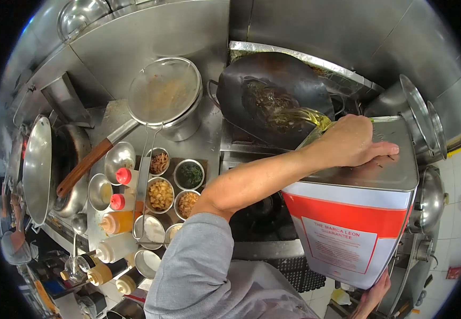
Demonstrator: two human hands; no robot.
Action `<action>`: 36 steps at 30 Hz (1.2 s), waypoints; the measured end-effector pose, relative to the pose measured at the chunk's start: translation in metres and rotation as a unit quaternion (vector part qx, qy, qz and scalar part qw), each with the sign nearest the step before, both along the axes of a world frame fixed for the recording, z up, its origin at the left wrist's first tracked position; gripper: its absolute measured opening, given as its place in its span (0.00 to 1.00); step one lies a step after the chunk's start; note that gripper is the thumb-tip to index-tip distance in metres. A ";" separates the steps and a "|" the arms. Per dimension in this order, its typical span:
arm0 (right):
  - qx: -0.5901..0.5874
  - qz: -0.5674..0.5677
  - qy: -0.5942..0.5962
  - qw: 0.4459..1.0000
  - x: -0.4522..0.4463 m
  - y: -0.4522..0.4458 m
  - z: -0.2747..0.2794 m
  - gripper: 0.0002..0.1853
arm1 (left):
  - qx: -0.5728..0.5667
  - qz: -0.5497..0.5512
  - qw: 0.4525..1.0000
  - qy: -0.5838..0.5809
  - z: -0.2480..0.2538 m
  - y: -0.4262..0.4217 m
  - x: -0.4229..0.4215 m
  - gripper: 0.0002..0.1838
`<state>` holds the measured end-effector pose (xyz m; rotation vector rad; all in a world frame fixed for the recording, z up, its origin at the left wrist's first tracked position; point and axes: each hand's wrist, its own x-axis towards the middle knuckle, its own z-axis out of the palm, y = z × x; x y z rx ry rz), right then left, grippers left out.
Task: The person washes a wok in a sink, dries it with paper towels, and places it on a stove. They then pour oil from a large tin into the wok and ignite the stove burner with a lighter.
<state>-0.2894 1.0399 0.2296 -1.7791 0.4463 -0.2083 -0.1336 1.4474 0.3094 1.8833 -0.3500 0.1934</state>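
A large red and white metal tin [342, 228] is tilted over the stove, and yellow oil [310, 116] pours from its spout corner into a dark wok [241, 80]. Reaching across from the left, my left hand [352, 141] is closed on the tin's top, thumb extended; the handle beneath it is hidden. My right hand [374, 297] holds the tin's bottom edge from below, with only part of it showing. Oil pools in the middle of the wok.
Left of the wok, a wooden-handled strainer [166, 87] rests on a metal pot [182, 127]. Small bowls of chopped ingredients [160, 194] and squeeze bottles [116, 222] stand on the left counter. Metal bowls [416, 111] sit at the right; a steel pan [39, 170] is far left.
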 end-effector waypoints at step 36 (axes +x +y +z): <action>-0.044 -0.029 -0.005 0.999 0.027 -0.022 0.026 0.17 | -0.015 0.055 0.996 -0.072 -0.024 -0.003 0.033 0.33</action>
